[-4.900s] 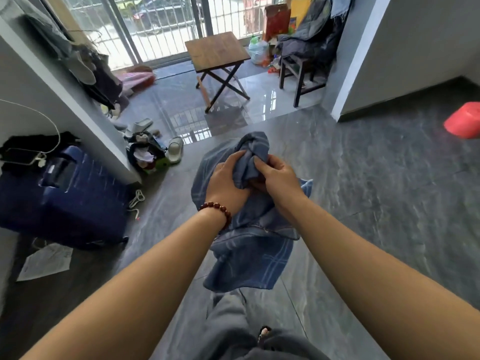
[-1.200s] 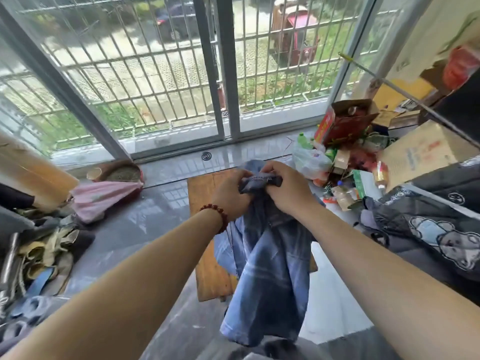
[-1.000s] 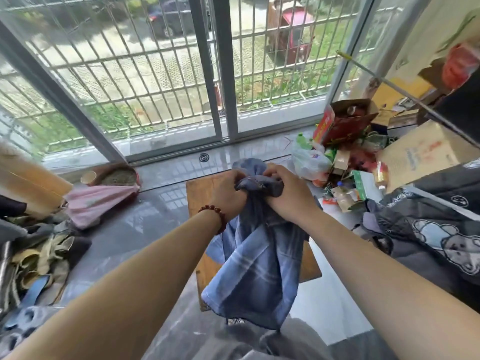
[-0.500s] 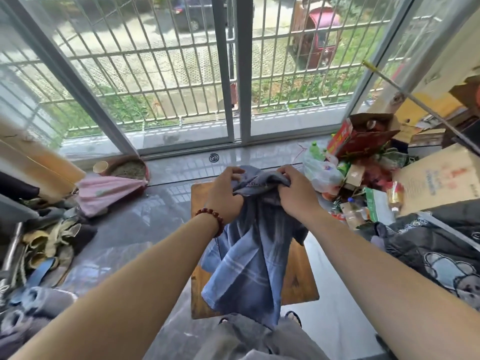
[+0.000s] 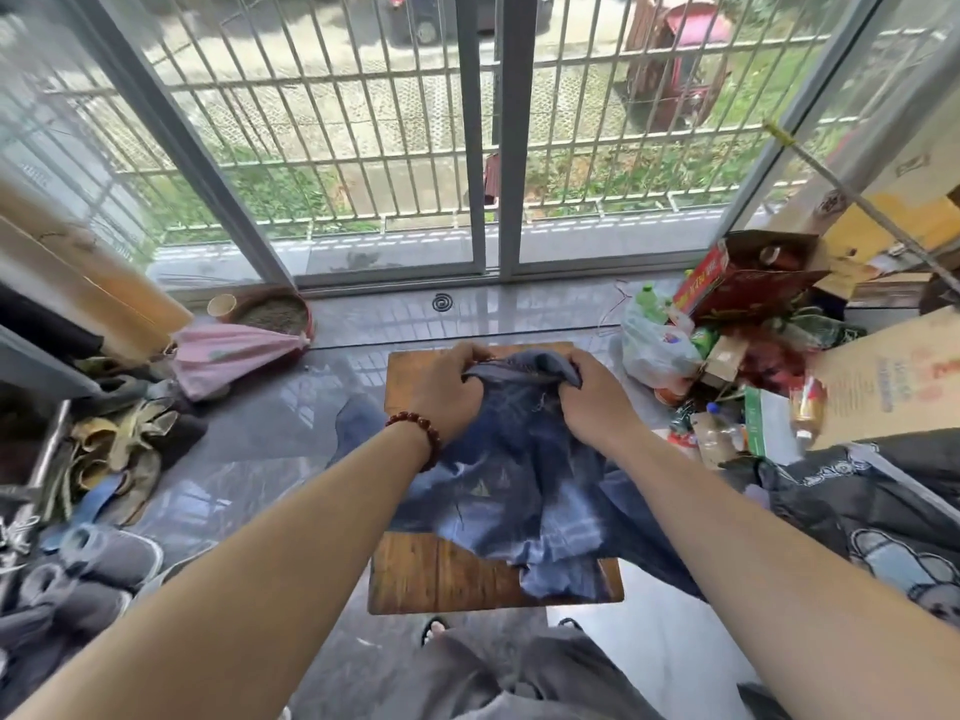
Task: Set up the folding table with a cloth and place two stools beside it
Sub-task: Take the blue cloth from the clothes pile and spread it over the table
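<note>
While both hands, left [image 5: 445, 392] and right [image 5: 592, 400], pinch its bunched top edge mid-frame, the blue checked cloth [image 5: 524, 491] drapes crumpled across the wooden desk [image 5: 431, 571].

Glossy grey tiled floor [image 5: 260, 449]. Sliding glass door [image 5: 485, 148] at far side, barred railing [image 5: 337, 122] behind it; dark car [image 5: 441, 13] and red vehicle [image 5: 675, 54] outside. Coil [image 5: 442, 302] on floor near door. To the left: basin [image 5: 272, 314] of granules, cup [image 5: 222, 306] touching it, pink fabric [image 5: 234, 353], heaped shoes [image 5: 119, 449], grey slippers [image 5: 111, 556]. To the right: white plastic bag [image 5: 652, 350], red carton [image 5: 737, 283], cardboard sheet [image 5: 883, 376], dark cartoon-print fabric [image 5: 857, 511].
</note>
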